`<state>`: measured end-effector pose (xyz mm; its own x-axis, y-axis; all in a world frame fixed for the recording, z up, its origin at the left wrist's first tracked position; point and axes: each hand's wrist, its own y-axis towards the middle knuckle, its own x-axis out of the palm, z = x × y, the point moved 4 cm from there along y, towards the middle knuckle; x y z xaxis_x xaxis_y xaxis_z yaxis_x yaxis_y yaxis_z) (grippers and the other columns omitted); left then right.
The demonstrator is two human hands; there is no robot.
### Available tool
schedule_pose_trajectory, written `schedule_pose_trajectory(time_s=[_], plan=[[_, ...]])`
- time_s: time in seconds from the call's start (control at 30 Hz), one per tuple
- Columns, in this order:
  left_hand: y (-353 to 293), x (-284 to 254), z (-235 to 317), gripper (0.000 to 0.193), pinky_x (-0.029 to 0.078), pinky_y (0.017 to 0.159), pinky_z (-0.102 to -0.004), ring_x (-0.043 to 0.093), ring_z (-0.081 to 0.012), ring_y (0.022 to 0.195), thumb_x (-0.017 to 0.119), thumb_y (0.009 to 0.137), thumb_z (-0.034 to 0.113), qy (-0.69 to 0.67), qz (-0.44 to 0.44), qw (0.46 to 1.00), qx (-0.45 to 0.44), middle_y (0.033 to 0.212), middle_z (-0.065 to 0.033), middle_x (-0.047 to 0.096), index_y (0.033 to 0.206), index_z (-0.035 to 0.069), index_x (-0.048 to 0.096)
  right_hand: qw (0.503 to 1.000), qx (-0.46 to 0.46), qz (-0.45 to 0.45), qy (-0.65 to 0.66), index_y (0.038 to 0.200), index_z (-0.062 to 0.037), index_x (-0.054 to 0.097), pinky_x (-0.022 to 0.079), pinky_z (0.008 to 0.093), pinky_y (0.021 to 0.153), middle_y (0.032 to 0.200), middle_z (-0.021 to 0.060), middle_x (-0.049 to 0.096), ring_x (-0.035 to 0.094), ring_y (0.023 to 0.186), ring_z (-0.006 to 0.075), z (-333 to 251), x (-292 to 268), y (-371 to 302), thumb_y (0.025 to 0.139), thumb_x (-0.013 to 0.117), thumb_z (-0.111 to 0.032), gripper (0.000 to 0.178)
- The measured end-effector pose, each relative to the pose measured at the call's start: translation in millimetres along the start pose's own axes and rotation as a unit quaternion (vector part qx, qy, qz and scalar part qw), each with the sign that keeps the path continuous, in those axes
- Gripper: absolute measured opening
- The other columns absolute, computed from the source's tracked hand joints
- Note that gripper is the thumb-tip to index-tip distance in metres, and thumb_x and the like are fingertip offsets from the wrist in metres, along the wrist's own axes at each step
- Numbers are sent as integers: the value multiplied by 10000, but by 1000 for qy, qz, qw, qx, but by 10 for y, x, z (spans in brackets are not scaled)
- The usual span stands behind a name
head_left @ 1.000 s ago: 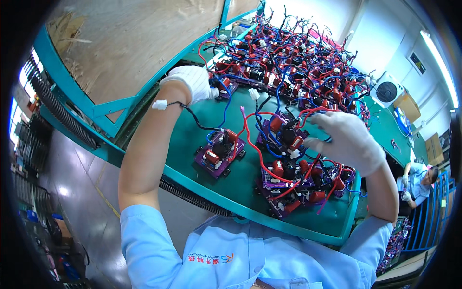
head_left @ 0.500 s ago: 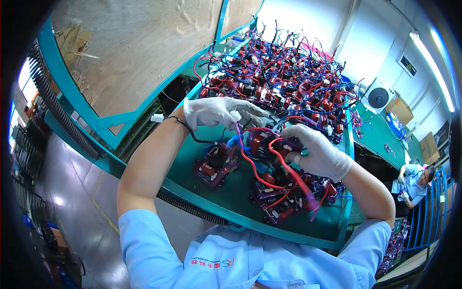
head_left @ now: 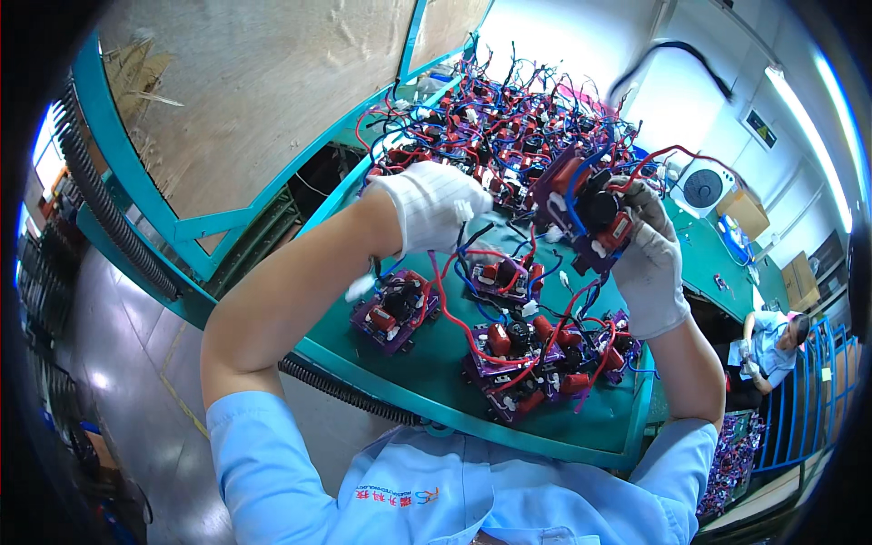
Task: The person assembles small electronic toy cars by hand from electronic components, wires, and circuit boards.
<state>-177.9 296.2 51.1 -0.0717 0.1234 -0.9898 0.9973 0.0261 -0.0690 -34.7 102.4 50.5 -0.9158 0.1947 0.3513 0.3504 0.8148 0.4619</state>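
My right hand, in a white glove, grips the edge of a purple circuit board with red and black parts. This board is raised and tilted above the tray, with red, blue and black wires trailing from it. My left hand, also gloved, is bent over the tray beside a white wire connector. Its fingers are mostly hidden, so I cannot tell whether they hold a wire. Below it lies a smaller-looking board. Another board rests to the left, and a cluster of boards sits nearest me.
Many wired boards crowd the far part of the green tray. A wooden panel in a teal frame stands at left. Beyond the tray at right are a green table, a white fan unit and a seated co-worker.
My right hand has lifted a circuit board up and away to the right from the near group. My left hand has shifted right, and a board beneath it now shows.
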Motion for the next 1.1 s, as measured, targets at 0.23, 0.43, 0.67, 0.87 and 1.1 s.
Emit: schedule_pose_trajectory(time_s=[0.23, 0.43, 0.67, 0.87, 1.1], plan=[[495, 392, 180, 921, 514, 865, -450, 662, -371, 950, 543, 741, 815, -162, -41, 986, 27, 966, -245, 674, 1093, -27, 661, 995, -81, 66, -7, 1287, -19, 518, 583, 365, 827, 1241, 98, 591, 616, 1104, 199, -281, -46, 12, 914, 571, -44, 377], [294, 311, 444, 1029, 367, 1009, -621, 566, -389, 1162, 553, 705, 847, -132, 35, 987, -87, 1208, -258, 589, 1228, -40, 569, 982, -162, 96, -10, 1319, -55, 498, 608, 378, 770, 1270, 100, 589, 612, 1150, 241, -568, -341, -97, 907, 611, -91, 429], [562, 734, 384, 703, 418, 1026, -476, 558, -386, 1156, 678, 747, 434, -212, 59, 975, 2, 1246, -245, 575, 1351, 104, 533, 990, -126, 53, -16, 1333, -19, 489, 604, 398, 794, 1258, 109, 583, 614, 1135, 236, -482, -375, 72, 901, 586, -62, 446], [438, 641, 396, 765, 516, 792, -417, 655, -310, 873, 750, 726, 198, -310, 124, 938, 93, 920, -167, 662, 1435, 173, 465, 991, -93, 92, -20, 1311, -4, 508, 581, 364, 813, 1193, 101, 612, 621, 1084, 202, -382, -356, 138, 920, 516, -56, 395], [88, 693, 166, 397, 500, 808, -392, 670, -293, 802, 747, 790, 209, -307, 94, 946, 39, 887, -163, 682, 1116, 12, 637, 985, -133, 89, -69, 1348, 4, 471, 599, 373, 814, 1259, 134, 591, 617, 1129, 228, -577, -409, 238, 902, 509, -74, 454]])
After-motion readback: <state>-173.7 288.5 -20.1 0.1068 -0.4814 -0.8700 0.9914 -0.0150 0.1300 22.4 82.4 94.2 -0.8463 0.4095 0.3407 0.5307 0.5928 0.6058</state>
